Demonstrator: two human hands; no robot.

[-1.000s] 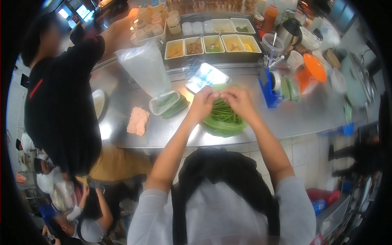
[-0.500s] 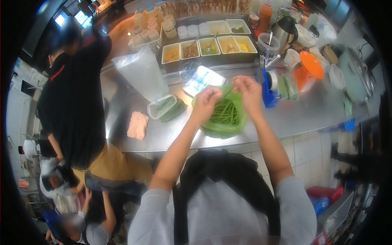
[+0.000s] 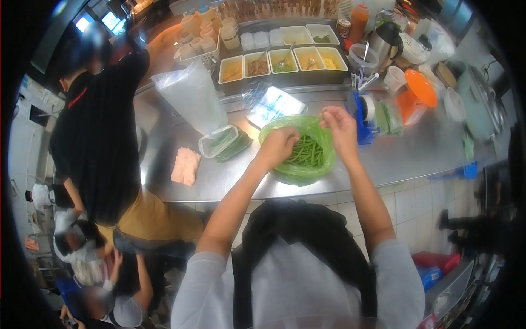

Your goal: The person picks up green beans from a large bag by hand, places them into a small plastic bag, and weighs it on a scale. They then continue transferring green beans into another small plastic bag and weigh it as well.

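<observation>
Green beans (image 3: 309,152) lie in a bag (image 3: 300,174); left hand (image 3: 279,143) curls at ten o'clock, right hand (image 3: 341,129) pinches at two, both grasps unclear.

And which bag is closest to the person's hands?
The green bag of green stalks: the left hand is at its mouth; the tall whitish bag stands farther left.

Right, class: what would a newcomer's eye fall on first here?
Probably the green bag of green stalks on the metal counter, with the left hand at its opening and the right hand by its right rim. Then the orange disc at right, and the row of white food tubs beyond the bag.
</observation>
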